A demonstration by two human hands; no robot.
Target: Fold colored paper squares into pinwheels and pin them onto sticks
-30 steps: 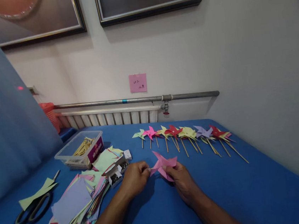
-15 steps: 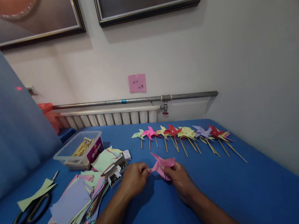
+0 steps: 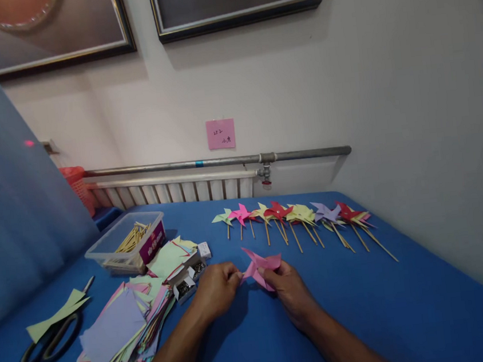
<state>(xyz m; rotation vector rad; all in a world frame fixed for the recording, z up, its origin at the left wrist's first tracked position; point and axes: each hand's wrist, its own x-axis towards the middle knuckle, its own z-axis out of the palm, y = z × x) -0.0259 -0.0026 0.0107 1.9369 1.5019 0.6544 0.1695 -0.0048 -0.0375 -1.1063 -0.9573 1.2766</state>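
Observation:
A pink paper pinwheel [image 3: 256, 264] with folded blades is held over the blue table, between my two hands. My right hand [image 3: 293, 291] grips it from the right, thumb pressed on its front near the middle and the other fingers behind it. On the other side, my left hand [image 3: 219, 287] is closed, its thumb and forefinger pinching the pinwheel's left tip. No stick can be made out on this pinwheel. Just left of my left hand stand small open boxes of metal pins [image 3: 185, 289].
Finished pinwheels [image 3: 301, 214] on sticks lie in a row at the back right. On the left are a stack of coloured paper [image 3: 113, 330], black-handled scissors [image 3: 62, 338] under a pale green strip, and a clear plastic box [image 3: 98, 255] holding wooden sticks. A radiator [image 3: 173, 192] runs behind the table.
Both hands keep the same hold on the pink pinwheel. The whole view has shifted very slightly; nothing else has visibly moved.

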